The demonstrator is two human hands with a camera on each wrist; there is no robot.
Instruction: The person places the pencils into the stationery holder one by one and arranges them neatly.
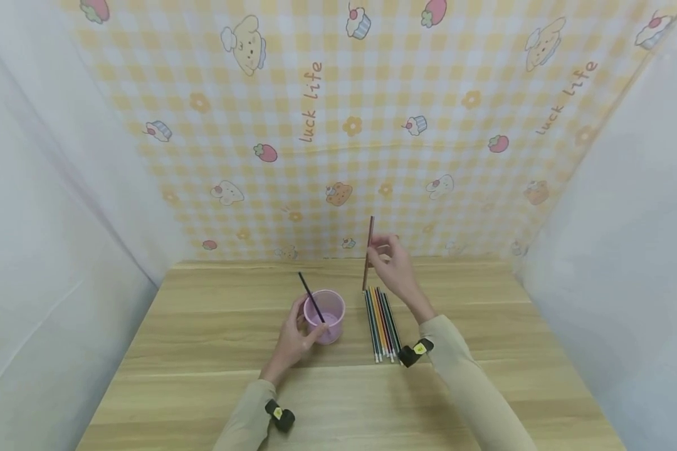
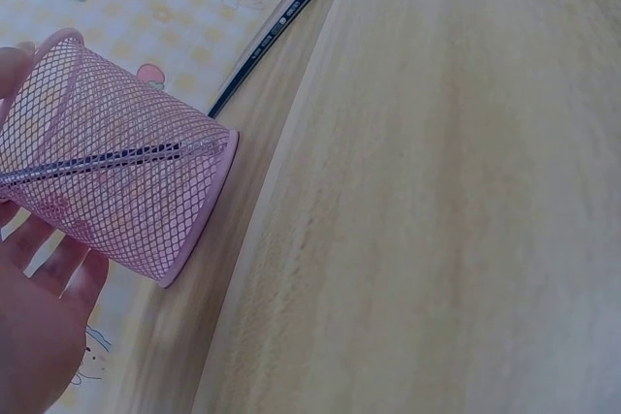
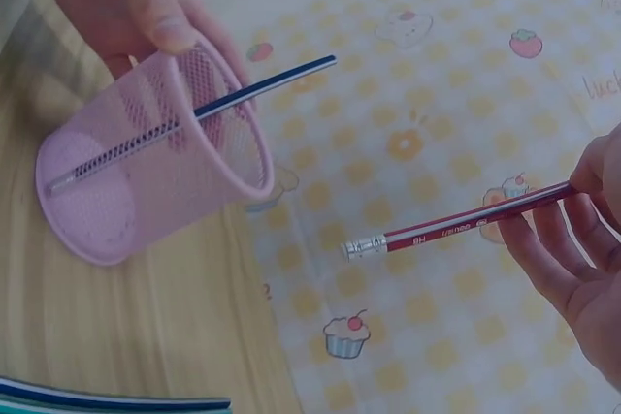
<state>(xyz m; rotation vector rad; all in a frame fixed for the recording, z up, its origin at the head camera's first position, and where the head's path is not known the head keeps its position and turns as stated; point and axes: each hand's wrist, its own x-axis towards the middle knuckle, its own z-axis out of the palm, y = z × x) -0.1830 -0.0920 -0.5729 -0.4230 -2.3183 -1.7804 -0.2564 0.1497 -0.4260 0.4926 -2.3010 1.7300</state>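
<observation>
My left hand grips a pink mesh pencil cup, thumb at the front and fingers round its far left side. The cup stands upright on the table. One dark blue pencil leans inside it, eraser end down, tip poking out over the rim. To the right, my right hand pinches a red pencil near its upper end. That pencil is held nearly upright, its silver-and-white eraser end pointing down, above the far ends of a row of pencils lying on the table.
The row holds several dark green, yellow, dark red and dark blue pencils side by side, erasers towards me. Under everything is a wood-grain table. A yellow checked cloth hangs behind it, with white sheets at both sides.
</observation>
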